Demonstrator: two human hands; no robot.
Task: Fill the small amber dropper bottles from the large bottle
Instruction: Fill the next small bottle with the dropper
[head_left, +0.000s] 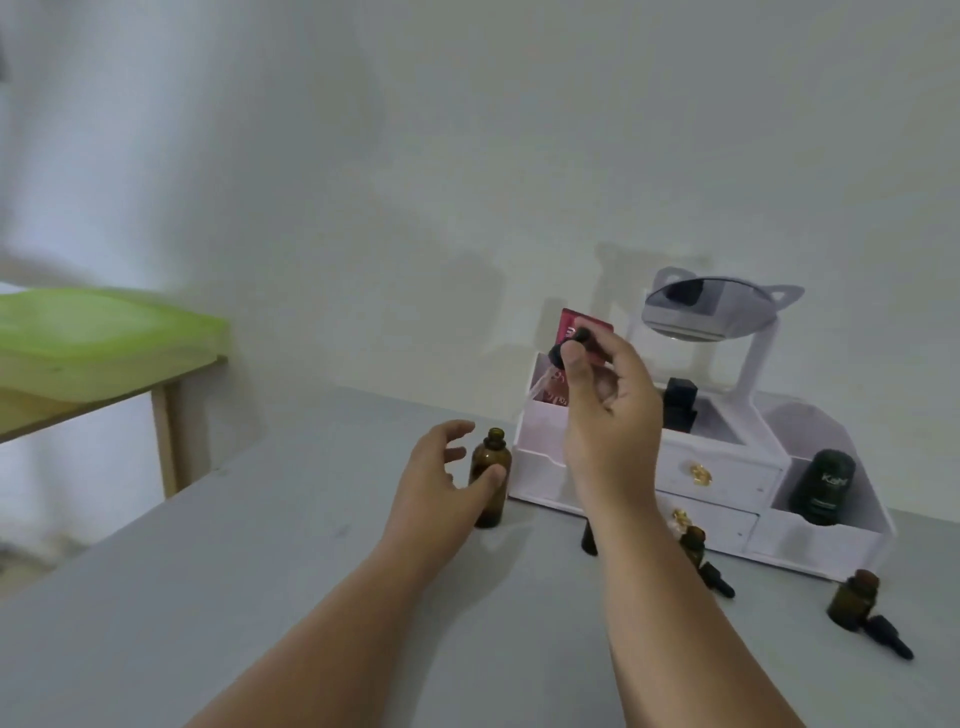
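The large amber bottle (488, 475) stands uncapped on the grey table (260, 545). My left hand (441, 483) is beside it with spread, relaxed fingers, the thumb touching its side. My right hand (608, 410) is raised above and pinches a black dropper cap (569, 345) whose glass pipette points down-left. Small amber bottles stand further right: one (589, 538) half hidden behind my right wrist, one (693, 543) by the organizer, one (852, 597) at far right. Two black dropper caps (719, 579) (888, 636) lie on the table beside them.
A white cosmetic organizer (727, 483) with drawers, a tilted mirror (706, 309), a dark jar (823, 486), a black bottle (680, 402) and a red packet (576, 325) stands against the wall. A wooden table with a green lid (93, 332) is at the left.
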